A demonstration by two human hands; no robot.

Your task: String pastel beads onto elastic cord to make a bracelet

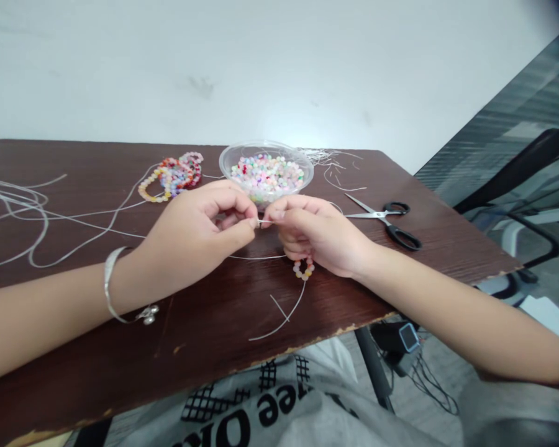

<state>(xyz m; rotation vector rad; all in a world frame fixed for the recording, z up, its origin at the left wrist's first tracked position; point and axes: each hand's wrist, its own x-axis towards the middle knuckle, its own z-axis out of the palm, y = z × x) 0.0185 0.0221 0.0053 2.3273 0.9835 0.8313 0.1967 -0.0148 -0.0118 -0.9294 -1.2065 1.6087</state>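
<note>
Over the middle of the brown table, my left hand [200, 239] and my right hand [319, 233] meet almost fingertip to fingertip. Both pinch a thin white cord [263, 221], a short stretch of which shows between them. From under my right hand's curled fingers hangs a small loop of pink, orange and yellow beads [304, 270], with a cord tail trailing down onto the table. Right behind my hands stands a clear round bowl [223, 162] of many-coloured beads [268, 172].
Finished-looking bead strings [172, 177] lie left of the bowl. Long loose cords [37, 217] spread over the table's left. Open scissors [384, 217] rest on the right, with cord scraps [323, 156] behind. The table's chipped front edge [261, 359] is close to my lap.
</note>
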